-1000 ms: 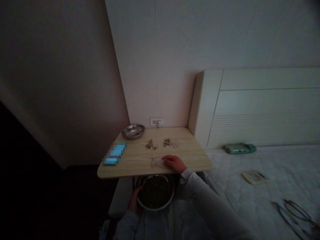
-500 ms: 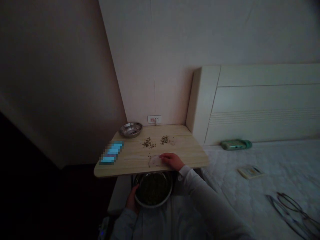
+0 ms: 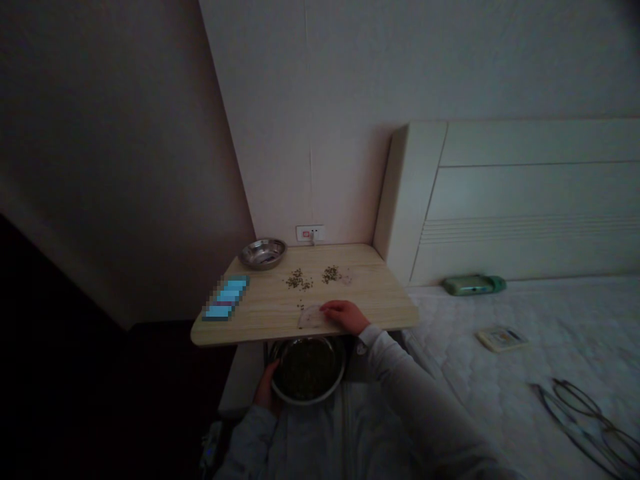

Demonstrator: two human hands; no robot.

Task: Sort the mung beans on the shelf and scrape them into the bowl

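Note:
My left hand (image 3: 267,388) grips the left rim of a metal bowl (image 3: 327,398) that sits below the table's front edge. Dark greenish contents, too dim to name, fill the bowl. Above it, my right hand (image 3: 347,315) pinches a clear, thin plastic piece with a curved edge (image 3: 311,317), low over or on the tabletop. A few small dark grains (image 3: 301,305) lie just beyond the plastic piece. Farther back are two loose piles of grains, a left pile (image 3: 299,280) and a right pile (image 3: 331,274), with faint pinkish bits (image 3: 347,276) beside the right one.
On the small wooden table (image 3: 370,260), a shallow metal bowl (image 3: 263,255) stands at the back left and a pixelated phone (image 3: 227,298) lies at the left. A wall socket (image 3: 311,233) is behind. The bed (image 3: 450,360) at right holds a green case (image 3: 474,285) and glasses (image 3: 580,413).
The view has shifted slightly, so the table sits a little higher. Both hands keep their holds, and the grains near the plastic piece look slightly rearranged.

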